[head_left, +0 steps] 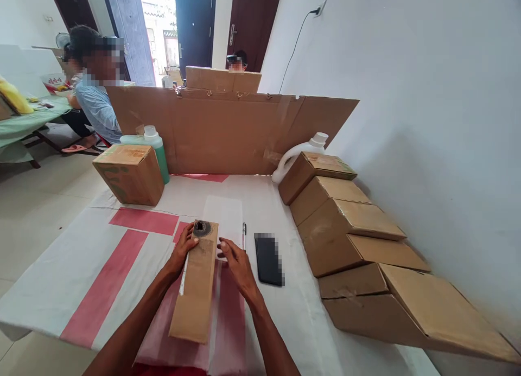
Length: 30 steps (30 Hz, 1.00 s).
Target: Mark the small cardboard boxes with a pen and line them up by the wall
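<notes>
White-and-red tablecloth point(101, 278): narrow cardboard box point(197, 281) lies lengthwise away from the person; left hand point(182, 251) and right hand point(238, 265), fingers open, flank it.

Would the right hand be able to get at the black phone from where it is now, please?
Probably yes. The right hand rests beside the long cardboard strip, and the phone lies flat just to its right. Only a pen lies nearby, farther back, so the way looks free.

Bare forearms, no sleeves; left hand point(182, 255), right hand point(237, 267) ungloved.
</notes>
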### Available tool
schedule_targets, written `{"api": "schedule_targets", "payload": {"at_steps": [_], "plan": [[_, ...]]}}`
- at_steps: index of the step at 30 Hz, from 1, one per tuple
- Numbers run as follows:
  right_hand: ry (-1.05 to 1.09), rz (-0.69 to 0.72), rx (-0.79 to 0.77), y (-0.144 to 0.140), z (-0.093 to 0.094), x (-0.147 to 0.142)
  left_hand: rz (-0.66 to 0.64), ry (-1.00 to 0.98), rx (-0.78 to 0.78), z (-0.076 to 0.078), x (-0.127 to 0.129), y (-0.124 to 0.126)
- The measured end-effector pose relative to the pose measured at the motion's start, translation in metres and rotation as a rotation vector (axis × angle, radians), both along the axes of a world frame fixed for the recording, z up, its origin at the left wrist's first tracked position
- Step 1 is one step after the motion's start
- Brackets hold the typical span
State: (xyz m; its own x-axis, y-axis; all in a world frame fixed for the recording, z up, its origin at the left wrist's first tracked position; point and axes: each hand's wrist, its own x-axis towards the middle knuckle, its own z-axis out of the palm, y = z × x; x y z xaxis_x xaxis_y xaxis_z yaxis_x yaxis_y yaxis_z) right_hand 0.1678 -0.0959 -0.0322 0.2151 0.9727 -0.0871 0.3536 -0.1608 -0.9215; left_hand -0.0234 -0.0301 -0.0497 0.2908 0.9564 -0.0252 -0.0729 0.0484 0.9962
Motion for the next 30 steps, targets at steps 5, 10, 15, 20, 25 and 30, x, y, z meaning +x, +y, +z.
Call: {"api": "schedule_targets", "payload": {"at_steps": [5, 10, 15, 20, 25, 30], "plan": [[-0.224, -0.234, -0.176, 0.007, -0.012, 0.033, 0.010, -0.052, -0.043, 0.001, 0.001, -0.026], [-0.157, -0.270, -0.180, 0.020, -0.014, 0.045, 0.002, -0.055, 0.033, 0.019, 0.014, -0.028], [0.117, -0.330, 0.056, 0.006, 0.032, 0.050, -0.032, -0.038, 0.096, 0.037, 0.019, -0.040], [0.695, -0.177, 0.433, -0.022, 0.085, 0.008, -0.040, -0.006, 0.185, 0.047, 0.022, -0.052], [0.594, -0.120, 0.451, -0.034, 0.084, -0.023, -0.037, 0.018, 0.229, 0.049, 0.021, -0.059], [0.495, -0.113, 0.399, -0.039, 0.076, -0.021, -0.030, 0.019, 0.222, 0.046, 0.020, -0.065]]}}
